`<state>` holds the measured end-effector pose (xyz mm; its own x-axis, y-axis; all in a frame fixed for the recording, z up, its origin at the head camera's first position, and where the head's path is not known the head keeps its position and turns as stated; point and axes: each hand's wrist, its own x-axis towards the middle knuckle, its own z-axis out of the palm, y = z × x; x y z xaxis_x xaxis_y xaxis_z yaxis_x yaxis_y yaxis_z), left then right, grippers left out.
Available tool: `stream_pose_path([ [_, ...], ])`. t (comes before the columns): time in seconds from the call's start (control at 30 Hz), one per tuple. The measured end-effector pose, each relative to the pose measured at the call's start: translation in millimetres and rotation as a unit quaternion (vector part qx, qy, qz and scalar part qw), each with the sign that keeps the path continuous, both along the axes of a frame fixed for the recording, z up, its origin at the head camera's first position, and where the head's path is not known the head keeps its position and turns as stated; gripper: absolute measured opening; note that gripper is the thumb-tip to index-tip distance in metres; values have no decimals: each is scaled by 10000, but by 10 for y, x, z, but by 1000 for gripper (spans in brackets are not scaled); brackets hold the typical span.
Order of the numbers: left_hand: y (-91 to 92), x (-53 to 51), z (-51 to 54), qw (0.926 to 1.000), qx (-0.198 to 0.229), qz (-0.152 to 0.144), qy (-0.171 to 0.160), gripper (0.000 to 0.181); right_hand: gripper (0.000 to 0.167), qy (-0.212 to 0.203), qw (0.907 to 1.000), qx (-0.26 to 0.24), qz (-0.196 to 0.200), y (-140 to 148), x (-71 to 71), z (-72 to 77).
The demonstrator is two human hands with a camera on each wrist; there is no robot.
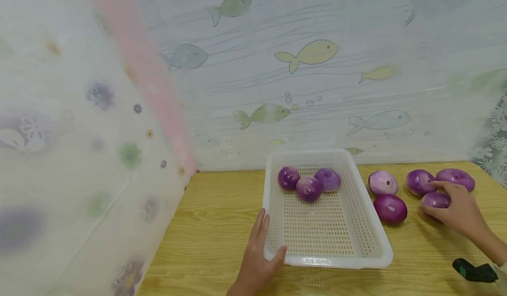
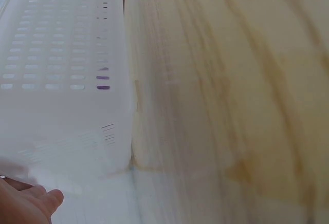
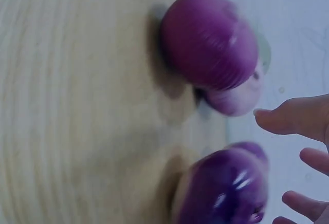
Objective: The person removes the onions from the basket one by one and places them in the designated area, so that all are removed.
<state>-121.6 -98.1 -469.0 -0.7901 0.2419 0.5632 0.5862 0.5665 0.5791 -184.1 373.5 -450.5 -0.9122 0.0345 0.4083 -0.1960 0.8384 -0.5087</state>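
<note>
A white perforated plastic basket (image 1: 317,260) stands on the table with three purple onions (image 1: 310,188) near its far end. My left hand (image 1: 259,252) holds its near left corner, thumb over the front rim and fingers along the outer left side. In the left wrist view, part of that hand (image 2: 31,201) shows beside the slotted wall. My right hand (image 1: 457,210) reaches over the nearest onion (image 1: 435,200) of the group at the right. The right wrist view shows the fingers (image 3: 298,115) spread apart, with a gap to the dark purple onion (image 3: 226,188).
Two onions, a pale one (image 1: 383,182) and a deep purple one (image 1: 390,209), lie beside the basket's right wall. Two more onions (image 1: 420,182) lie behind my right hand. The wood-grain table (image 1: 214,217) meets a fish-patterned wall covering (image 1: 253,80) at the back.
</note>
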Motion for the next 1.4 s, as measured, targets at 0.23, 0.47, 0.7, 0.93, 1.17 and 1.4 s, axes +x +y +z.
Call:
stream_pose_path([
  [0.23,0,-2,-2,10000,60,-3,-32,78,62,113,9994,-176,293,-195,-55,301],
  [0.47,6,6,6,9999,20,40,-97,77,61,-3,9954,-408,866,-486,-105,545],
  [0.7,-1,-4,-7,9999,62,-5,-82,78,58,-109,9909,-362,1291,-743,-207,698],
  [0.93,-8,-11,-15,10000,69,-11,-4,77,58,-214,9851,-517,1625,-957,-352,783],
  [1.17,-19,-12,-18,9997,-8,40,236,75,56,-416,9790,-602,1900,-1151,-494,849],
  [1.4,-14,-13,-28,9996,-30,47,286,75,54,-725,9719,-534,2177,-1328,-669,869],
])
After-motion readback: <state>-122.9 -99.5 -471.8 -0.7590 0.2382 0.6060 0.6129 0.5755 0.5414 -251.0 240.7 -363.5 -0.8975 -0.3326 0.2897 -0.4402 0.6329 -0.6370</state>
